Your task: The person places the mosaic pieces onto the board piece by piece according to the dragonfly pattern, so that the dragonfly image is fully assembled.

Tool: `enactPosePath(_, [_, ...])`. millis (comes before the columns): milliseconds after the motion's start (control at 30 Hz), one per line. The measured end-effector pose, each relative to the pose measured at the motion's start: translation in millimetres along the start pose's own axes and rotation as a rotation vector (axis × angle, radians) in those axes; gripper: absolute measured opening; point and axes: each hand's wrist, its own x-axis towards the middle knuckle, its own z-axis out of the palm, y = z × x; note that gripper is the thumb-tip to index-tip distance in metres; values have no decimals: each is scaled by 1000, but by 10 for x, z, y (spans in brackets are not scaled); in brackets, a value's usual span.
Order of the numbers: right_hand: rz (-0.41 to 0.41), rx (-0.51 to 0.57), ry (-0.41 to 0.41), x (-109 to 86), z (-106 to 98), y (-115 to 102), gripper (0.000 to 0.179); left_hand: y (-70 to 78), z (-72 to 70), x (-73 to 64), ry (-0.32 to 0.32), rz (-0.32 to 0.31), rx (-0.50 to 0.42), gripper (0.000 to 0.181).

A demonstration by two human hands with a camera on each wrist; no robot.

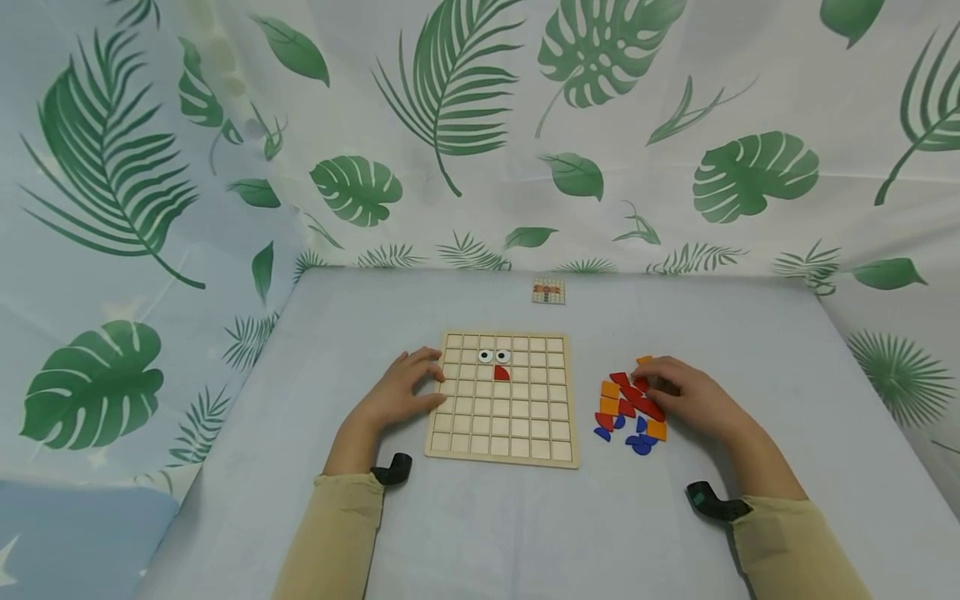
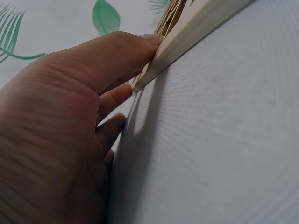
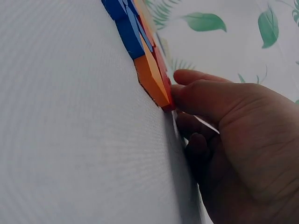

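Note:
A square wooden grid board (image 1: pixel 501 410) lies on the cloth, bearing two round eye pieces (image 1: pixel 494 357) and a red quarter-circle piece (image 1: pixel 502 373) just below them. My left hand (image 1: pixel 401 387) rests at the board's left edge, thumb and fingertips spread along it. In the left wrist view, the thumb (image 2: pixel 152 39) lies against the wooden rim (image 2: pixel 173 46). My right hand (image 1: pixel 690 396) is over the far right of a pile of flat pieces, thumb and forefinger on either side of a red piece (image 1: pixel 641 384); I cannot tell whether they pinch it.
Orange squares (image 1: pixel 610 397), other red pieces (image 1: pixel 604 422) and blue rounded pieces (image 1: pixel 641 445) lie loosely together right of the board. A small pattern card (image 1: pixel 549 291) is behind the board. Leaf-printed cloth (image 1: pixel 480 125) hangs at the back and sides.

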Motion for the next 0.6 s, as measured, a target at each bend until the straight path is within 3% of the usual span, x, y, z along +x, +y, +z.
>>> enactPosePath(600, [-8,-89,17,-42,-80,-29,26,26,-12,-9,2,1,-23,28])
